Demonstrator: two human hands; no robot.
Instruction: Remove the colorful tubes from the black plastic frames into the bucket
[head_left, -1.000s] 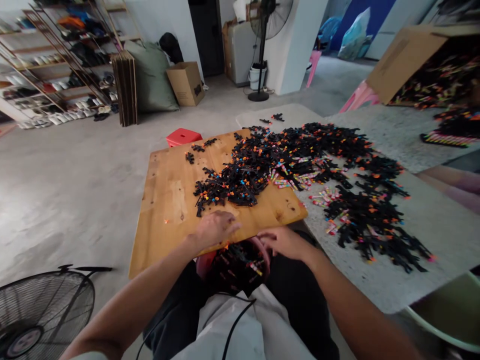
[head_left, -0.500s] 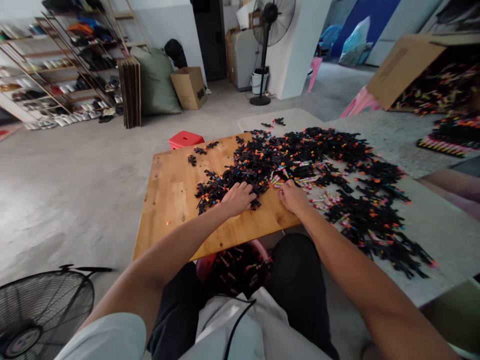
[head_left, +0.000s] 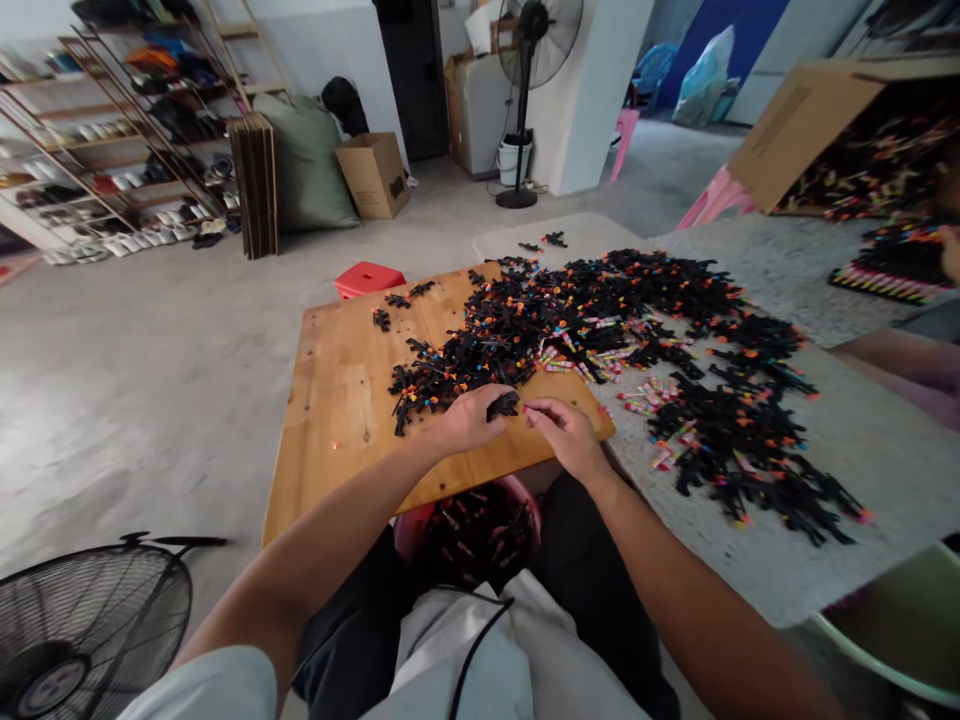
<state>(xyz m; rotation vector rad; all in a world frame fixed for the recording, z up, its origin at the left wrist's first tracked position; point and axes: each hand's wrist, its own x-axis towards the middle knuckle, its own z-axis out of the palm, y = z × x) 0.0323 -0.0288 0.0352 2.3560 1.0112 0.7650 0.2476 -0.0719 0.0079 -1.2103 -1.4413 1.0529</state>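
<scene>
Above the front part of the wooden board, my left hand is closed on a small black gun-shaped piece. Just to its right, my right hand pinches a tiny pink-tipped item; most of it is hidden by the fingers. The two hands are close together but apart. Behind them spreads a large pile of black gun-shaped pieces with orange and blue bits. Pink and white striped small tubes lie at the pile's near edge, behind my right hand.
A pink tub of similar pieces sits below the board between the knees. More black pieces lie on the grey table at right. Another person's arm rests at the right edge. A red stool stands behind the board.
My left hand has lifted a black piece from the pile. My right hand has drawn back from the striped tubes toward me and left, beside my left hand. Another person's hand has appeared at far right.
</scene>
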